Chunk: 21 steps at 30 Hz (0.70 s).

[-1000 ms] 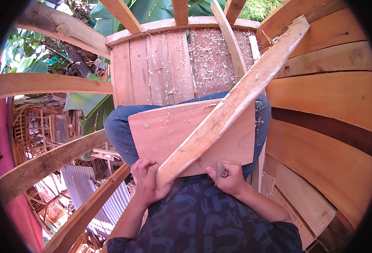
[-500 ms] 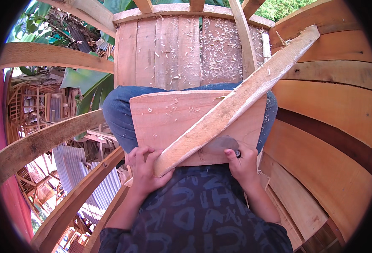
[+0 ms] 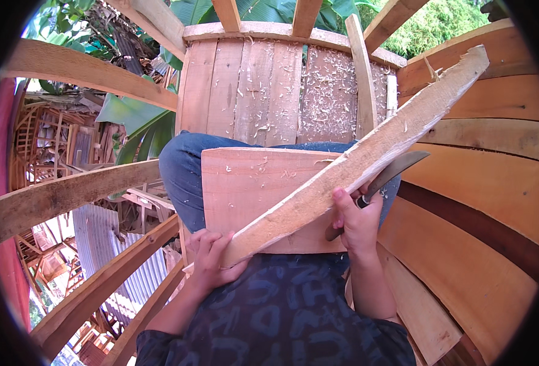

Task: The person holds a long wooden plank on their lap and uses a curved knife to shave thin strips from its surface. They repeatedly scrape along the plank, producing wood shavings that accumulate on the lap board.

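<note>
At seven o'clock, the left hand [image 3: 209, 257] grasps the long, pale, rough wooden strip [image 3: 361, 160], seemingly to steady it; at four o'clock, the right hand [image 3: 360, 221] clenches the curved grey metal-bladed knife [image 3: 397, 168].

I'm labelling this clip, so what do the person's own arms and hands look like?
The left hand and right hand are bare, without gloves or visible rings. The forearms are bare too, below the dark sleeves of a dark shirt with paler bluish-grey lettering.
</note>
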### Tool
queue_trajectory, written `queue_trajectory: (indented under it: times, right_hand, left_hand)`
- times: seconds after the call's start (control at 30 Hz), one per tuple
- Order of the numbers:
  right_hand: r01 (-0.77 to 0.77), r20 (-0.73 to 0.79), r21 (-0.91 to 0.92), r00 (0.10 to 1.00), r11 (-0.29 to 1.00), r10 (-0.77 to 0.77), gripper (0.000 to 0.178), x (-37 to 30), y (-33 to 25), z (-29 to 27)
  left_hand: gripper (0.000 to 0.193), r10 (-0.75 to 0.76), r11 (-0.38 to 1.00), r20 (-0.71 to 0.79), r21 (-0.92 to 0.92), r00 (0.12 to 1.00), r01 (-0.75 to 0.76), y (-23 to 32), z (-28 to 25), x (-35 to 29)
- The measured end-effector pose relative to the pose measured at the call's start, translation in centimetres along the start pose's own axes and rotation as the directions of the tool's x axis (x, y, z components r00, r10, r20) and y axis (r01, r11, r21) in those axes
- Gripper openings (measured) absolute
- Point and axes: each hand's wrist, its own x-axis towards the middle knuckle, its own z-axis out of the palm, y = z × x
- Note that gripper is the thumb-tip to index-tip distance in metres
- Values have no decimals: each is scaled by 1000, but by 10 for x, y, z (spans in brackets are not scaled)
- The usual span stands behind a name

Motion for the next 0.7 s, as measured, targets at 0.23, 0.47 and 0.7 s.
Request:
queue_trajectory:
  times: [0.23,0.47,0.7]
  right_hand:
    - [53,139,-12,989,999,-51,28,28,-25,24]
    - [291,192,-37,941,956,-279,31,40,-59,29]
    - [334,141,-34,935,942,-327,23,59,-82,21]
  left_hand:
    - [66,-99,995,16,18,995,99,22,-8,22]
    - [58,-24,982,141,-180,990,50,24,-9,48]
    - [54,-125,868,248,-441,961,227,43,-8,77]
